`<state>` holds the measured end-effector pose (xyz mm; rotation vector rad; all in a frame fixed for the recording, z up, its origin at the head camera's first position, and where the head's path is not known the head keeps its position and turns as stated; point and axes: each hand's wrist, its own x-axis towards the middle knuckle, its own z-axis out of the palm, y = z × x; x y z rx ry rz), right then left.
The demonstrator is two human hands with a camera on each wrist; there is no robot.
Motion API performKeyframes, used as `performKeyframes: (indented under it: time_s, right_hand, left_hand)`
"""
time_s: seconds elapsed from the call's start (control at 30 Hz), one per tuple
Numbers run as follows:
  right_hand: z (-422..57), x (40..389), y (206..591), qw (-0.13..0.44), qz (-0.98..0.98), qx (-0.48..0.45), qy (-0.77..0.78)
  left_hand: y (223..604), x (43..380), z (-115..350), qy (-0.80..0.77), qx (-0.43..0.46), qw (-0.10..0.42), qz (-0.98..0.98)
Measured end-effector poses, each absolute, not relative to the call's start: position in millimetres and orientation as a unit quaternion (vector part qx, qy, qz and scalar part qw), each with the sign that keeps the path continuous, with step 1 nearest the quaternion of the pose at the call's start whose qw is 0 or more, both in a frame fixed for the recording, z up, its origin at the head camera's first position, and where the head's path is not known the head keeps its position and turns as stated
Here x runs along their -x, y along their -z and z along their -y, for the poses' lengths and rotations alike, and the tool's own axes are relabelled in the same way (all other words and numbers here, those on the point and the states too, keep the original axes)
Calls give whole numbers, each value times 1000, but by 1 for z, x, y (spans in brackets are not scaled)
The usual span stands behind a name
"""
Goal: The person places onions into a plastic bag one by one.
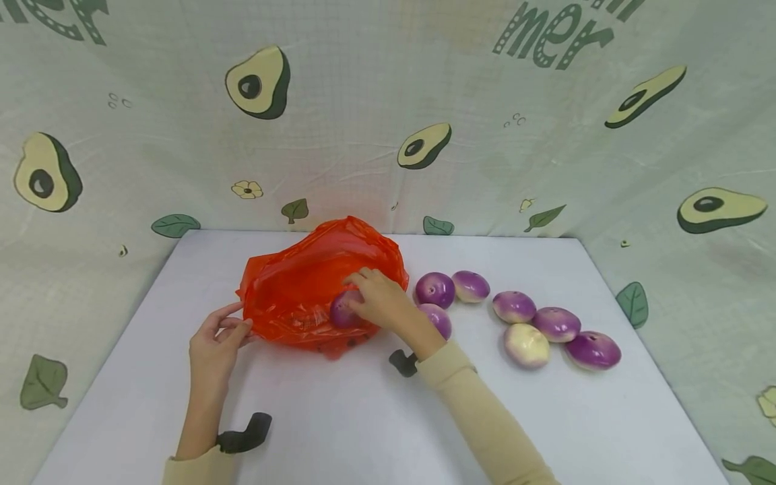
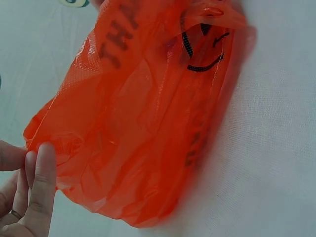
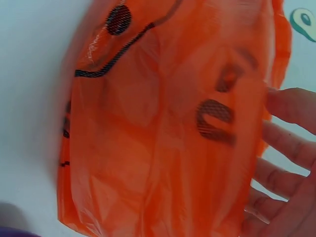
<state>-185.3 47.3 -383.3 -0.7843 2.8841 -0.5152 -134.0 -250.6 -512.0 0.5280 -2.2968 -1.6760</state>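
A red-orange plastic bag point(image 1: 303, 269) lies with its wide mouth turned up on the white table in the head view. At its left rim, my left hand point(image 1: 217, 335) pinches the plastic; the left wrist view shows thumb and fingertips on that edge. Inside the mouth, my right hand point(image 1: 378, 296) holds a glossy round purple turnip point(image 1: 344, 310) between thumb and fingers. Seen from the right wrist, the bag wall point(image 3: 148, 148) hides the turnip and the fingertips. Right of the bag sit several more turnips point(image 1: 556, 325), purple with cream undersides.
One turnip point(image 1: 436, 322) lies partly hidden behind my right forearm. Black wrist mounts point(image 1: 245, 434) show at both wrists. Behind the white table point(image 1: 339, 417) hangs a pale cloth point(image 1: 364, 81) printed with avocados and leaves.
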Motion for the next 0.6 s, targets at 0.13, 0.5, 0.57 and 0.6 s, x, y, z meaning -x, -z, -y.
performKeyframes:
  time_s: [0.13, 0.5, 0.57, 0.6]
  right_hand:
    - [-55, 181, 378, 54, -943, 255, 208]
    - [-76, 160, 366, 33, -925, 214, 312]
    - [-80, 155, 364, 21, -922, 210, 325]
    - [-82, 153, 364, 16, -920, 208, 332]
  left_hand:
    - [502, 131, 247, 600, -171, 120, 772]
    - [508, 130, 249, 609, -189, 125, 760]
    - [514, 132, 250, 607, -198, 128, 759]
    - [515, 132, 251, 605, -198, 126, 761]
